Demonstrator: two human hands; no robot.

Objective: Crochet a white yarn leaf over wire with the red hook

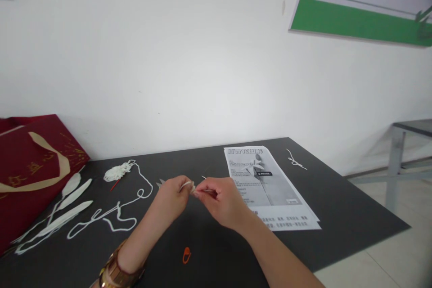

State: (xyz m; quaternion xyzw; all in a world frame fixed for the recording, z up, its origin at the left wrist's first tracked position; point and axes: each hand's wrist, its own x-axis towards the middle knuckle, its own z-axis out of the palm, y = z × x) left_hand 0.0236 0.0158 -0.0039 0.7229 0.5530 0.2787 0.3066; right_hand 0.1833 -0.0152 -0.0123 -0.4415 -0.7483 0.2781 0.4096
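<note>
My left hand and my right hand meet above the middle of the black table, fingertips almost touching. Both are closed in a pinch on a small piece of white yarn, mostly hidden by the fingers. A thin pale tip pokes up behind my right fingers; I cannot tell whether it is yarn or wire. Pointed grey blades, apparently scissors, show just beyond my left hand, which covers the rest. Nearer to me lies an orange stitch marker.
Left on the table are a white yarn bundle with a loose strand, a thin red stick, several white petal-shaped pieces and a dark red bag. Printed sheets and a yarn scrap lie right.
</note>
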